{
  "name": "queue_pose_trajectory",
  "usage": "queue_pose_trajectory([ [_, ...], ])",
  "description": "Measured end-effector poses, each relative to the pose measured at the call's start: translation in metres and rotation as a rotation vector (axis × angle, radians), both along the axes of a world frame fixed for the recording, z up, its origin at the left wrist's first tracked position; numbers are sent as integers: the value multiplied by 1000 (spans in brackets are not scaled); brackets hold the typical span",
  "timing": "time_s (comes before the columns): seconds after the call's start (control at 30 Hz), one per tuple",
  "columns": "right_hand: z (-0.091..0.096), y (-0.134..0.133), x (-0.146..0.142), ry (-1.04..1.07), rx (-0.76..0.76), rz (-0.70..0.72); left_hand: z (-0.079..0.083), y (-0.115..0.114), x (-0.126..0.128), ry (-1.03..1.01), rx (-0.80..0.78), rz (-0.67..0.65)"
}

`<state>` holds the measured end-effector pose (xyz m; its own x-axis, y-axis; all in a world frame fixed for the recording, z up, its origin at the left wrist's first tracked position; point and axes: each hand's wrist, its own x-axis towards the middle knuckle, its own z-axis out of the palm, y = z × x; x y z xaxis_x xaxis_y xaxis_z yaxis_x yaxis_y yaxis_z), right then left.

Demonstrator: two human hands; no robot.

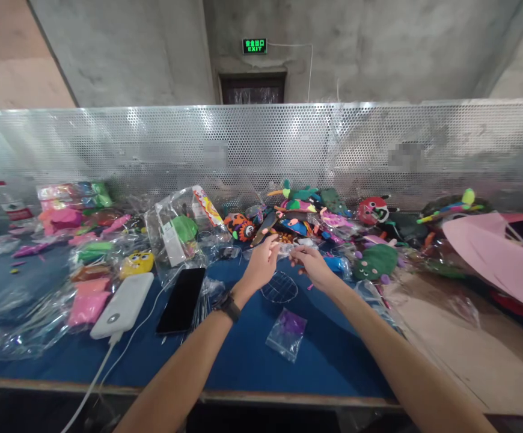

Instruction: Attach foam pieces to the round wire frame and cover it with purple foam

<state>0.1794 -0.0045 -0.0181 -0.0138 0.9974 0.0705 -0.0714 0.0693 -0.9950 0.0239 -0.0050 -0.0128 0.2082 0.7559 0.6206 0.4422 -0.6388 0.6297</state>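
Both hands meet above the blue table top (pixel 252 355), in front of a heap of colourful clay figures (pixel 306 216). My left hand (pixel 261 262), with a dark watch at the wrist, pinches one end of a small clear plastic bag (pixel 287 248). My right hand (pixel 312 264) pinches the bag's other end. What the bag contains is too small to tell. Just below the hands a round wire-mesh piece (pixel 279 287) lies on the table. A small clear bag with purple clay (pixel 287 332) lies nearer to me.
A black phone (pixel 181 299) and a white power bank (pixel 123 305) with its cable lie to the left. Bags of coloured clay (pixel 90 264) cover the left side. A perforated metal screen (pixel 261 150) backs the table. Pink sheets (pixel 491 255) lie at the right.
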Motion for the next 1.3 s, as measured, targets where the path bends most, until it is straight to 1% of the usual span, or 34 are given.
queue_pose_trajectory([
  [0.13, -4, 7, 5, -54, 91, -96, -1, 1, 1, 86, -5, -25],
  [0.27, -8, 12, 10, -156, 225, -145, -1, -1, 0, 106, -105, -54],
  [0.37, -9, 13, 12, -198, 235, -182, 0, -3, -1, 81, -178, -75],
  [0.43, -8, 12, 13, -175, 196, -153, -1, -4, -1, 48, -222, -90],
  [0.57, -3, 8, 14, -53, 62, -13, -3, -3, -3, -61, -376, -178],
  [0.63, 1, 5, 14, 15, 20, 42, -4, -1, -3, -110, -443, -222],
  [0.77, 5, 1, 14, 81, -18, 120, -1, 1, -2, -172, -499, -293],
  [0.83, 6, 0, 14, 54, 0, 109, 0, 2, -1, -201, -530, -305],
  [0.9, 7, -2, 13, 9, 76, 55, 0, 3, 0, -262, -594, -317],
  [0.97, 9, -5, 14, -4, 158, 28, 0, 4, 1, -370, -673, -344],
  [1.0, 11, -7, 14, 21, 170, 54, 0, 5, 1, -439, -708, -356],
  [1.03, 14, -10, 14, 67, 155, 112, 0, 6, 2, -513, -740, -363],
  [1.1, 18, -16, 14, 189, 74, 296, 0, 7, 3, -665, -808, -357],
  [1.17, 20, -22, 12, 258, 2, 479, 2, 8, 4, -819, -883, -357],
  [1.23, 18, -25, 7, 241, -23, 579, 4, 7, 5, -932, -938, -411],
  [1.3, 12, -27, 1, 134, -25, 635, 6, 6, 6, -987, -959, -515],
])
